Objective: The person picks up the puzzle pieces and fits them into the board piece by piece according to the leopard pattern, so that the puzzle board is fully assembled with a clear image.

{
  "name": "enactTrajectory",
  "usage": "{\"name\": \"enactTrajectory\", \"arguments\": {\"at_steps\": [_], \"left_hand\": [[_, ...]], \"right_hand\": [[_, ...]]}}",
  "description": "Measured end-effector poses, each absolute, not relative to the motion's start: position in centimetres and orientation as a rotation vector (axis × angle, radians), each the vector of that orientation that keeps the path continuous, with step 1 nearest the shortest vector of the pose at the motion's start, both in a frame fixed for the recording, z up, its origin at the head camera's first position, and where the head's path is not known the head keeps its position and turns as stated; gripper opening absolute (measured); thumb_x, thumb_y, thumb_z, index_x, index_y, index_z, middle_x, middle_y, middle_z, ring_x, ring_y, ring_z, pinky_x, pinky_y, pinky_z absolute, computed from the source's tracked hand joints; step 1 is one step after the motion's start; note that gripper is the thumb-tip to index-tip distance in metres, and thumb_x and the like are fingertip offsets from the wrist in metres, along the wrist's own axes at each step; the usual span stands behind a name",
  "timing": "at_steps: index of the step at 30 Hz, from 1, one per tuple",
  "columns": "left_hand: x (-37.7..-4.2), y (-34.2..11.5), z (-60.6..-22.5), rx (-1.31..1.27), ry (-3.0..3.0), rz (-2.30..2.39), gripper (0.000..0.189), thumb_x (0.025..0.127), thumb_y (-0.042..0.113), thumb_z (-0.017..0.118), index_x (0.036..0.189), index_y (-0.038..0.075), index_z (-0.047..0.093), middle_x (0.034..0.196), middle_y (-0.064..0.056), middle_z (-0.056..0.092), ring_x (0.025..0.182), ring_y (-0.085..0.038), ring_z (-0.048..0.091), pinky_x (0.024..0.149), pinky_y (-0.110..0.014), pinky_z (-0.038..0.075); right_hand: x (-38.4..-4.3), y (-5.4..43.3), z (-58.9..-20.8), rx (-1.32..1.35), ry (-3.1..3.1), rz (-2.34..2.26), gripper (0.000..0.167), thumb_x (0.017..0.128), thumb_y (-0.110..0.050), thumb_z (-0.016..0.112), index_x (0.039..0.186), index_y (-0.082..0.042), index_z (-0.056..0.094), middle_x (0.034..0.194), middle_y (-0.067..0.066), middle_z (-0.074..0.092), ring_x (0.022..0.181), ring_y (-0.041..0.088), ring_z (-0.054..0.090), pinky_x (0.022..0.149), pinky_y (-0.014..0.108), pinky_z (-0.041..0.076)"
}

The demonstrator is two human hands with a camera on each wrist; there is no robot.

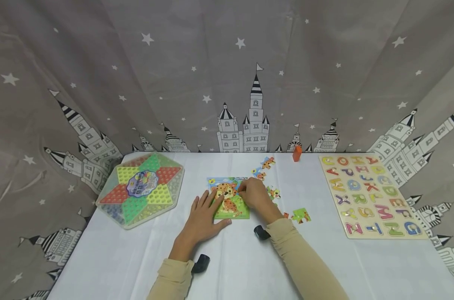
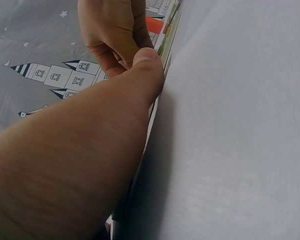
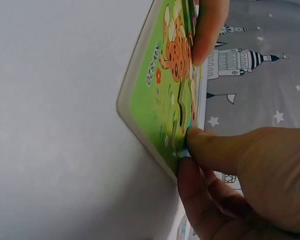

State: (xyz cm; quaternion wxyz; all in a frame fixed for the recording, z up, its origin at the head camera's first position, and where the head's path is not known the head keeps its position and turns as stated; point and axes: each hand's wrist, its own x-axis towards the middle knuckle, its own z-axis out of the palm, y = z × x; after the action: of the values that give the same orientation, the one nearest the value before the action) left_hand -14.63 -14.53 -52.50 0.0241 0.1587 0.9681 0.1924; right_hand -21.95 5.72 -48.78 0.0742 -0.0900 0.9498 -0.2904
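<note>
A jigsaw board [image 1: 232, 215] with a spotted orange leopard on green lies flat on the white table. My left hand [image 1: 201, 217] rests on its left side with fingers spread, fingertips over the picture and thumb by the front edge. At the board's upper right my right hand [image 1: 257, 195] is curled, thumb and forefinger pinching a puzzle piece [image 3: 185, 151] that is mostly hidden by the fingers. In the right wrist view, the board's green corner shows beside the right thumb. Loose puzzle pieces [image 1: 301, 215] lie to the right, with more loose pieces [image 1: 259, 173] beyond the hand.
On the left sits a hexagonal Chinese checkers set [image 1: 146, 208]. A wooden alphabet board [image 1: 362, 233] lies at the right, and a small orange block [image 1: 297, 153] stands at the back edge. Behind the table hangs a grey castle-print curtain [image 1: 174, 62].
</note>
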Motion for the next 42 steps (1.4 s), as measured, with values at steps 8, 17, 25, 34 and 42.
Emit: {"name": "enactTrajectory", "arguments": {"at_steps": [8, 17, 25, 34, 42], "left_hand": [[-14.7, -14.6, -52.7, 0.505, 3.009, 0.628, 0.083, 0.090, 0.064, 0.063, 0.158, 0.021, 0.041, 0.170, -0.009, 0.025, 0.158, -0.038, 0.017, 0.127, -0.065, 0.014], [-14.9, -14.7, -52.7, 0.502, 3.007, 0.632, 0.081, 0.091, 0.064, 0.062, 0.157, 0.022, 0.042, 0.170, -0.006, 0.026, 0.158, -0.038, 0.017, 0.127, -0.064, 0.013], [-14.9, -14.7, -52.6, 0.510, 2.991, 0.732, 0.071, 0.094, 0.056, 0.063, 0.152, 0.019, 0.049, 0.165, -0.004, 0.038, 0.158, -0.037, 0.020, 0.127, -0.064, 0.010], [-15.4, -14.7, -52.8, 0.480, 2.992, 0.752, 0.053, 0.100, 0.046, 0.060, 0.145, 0.018, 0.056, 0.164, -0.002, 0.040, 0.157, -0.033, 0.024, 0.127, -0.063, 0.011], [-15.4, -14.6, -52.7, 0.480, 2.963, 0.737, 0.059, 0.098, 0.050, 0.061, 0.146, 0.017, 0.054, 0.166, -0.001, 0.036, 0.159, -0.030, 0.021, 0.129, -0.061, 0.008]], "right_hand": [[-21.4, 5.9, -48.5, -0.397, 2.874, -0.795, 0.014, 0.096, -0.009, 0.069, 0.103, -0.009, 0.081, 0.110, 0.010, 0.073, 0.108, 0.029, 0.069, 0.094, 0.044, 0.058], [-21.0, 5.7, -48.7, -0.420, 2.915, -0.782, 0.022, 0.096, -0.006, 0.067, 0.114, -0.010, 0.079, 0.110, 0.010, 0.071, 0.107, 0.029, 0.068, 0.095, 0.042, 0.059], [-20.7, 5.7, -48.7, -0.417, 2.910, -0.793, 0.023, 0.097, -0.004, 0.065, 0.114, -0.011, 0.079, 0.107, 0.008, 0.071, 0.105, 0.027, 0.068, 0.092, 0.040, 0.059], [-20.6, 6.0, -49.1, -0.565, 2.903, -0.658, 0.024, 0.096, -0.020, 0.072, 0.118, -0.011, 0.078, 0.130, 0.014, 0.068, 0.128, 0.034, 0.061, 0.109, 0.046, 0.052], [-20.4, 5.9, -49.0, -0.573, 2.937, -0.622, 0.024, 0.094, -0.020, 0.074, 0.116, -0.011, 0.078, 0.126, 0.014, 0.069, 0.119, 0.032, 0.065, 0.103, 0.046, 0.055]]}}
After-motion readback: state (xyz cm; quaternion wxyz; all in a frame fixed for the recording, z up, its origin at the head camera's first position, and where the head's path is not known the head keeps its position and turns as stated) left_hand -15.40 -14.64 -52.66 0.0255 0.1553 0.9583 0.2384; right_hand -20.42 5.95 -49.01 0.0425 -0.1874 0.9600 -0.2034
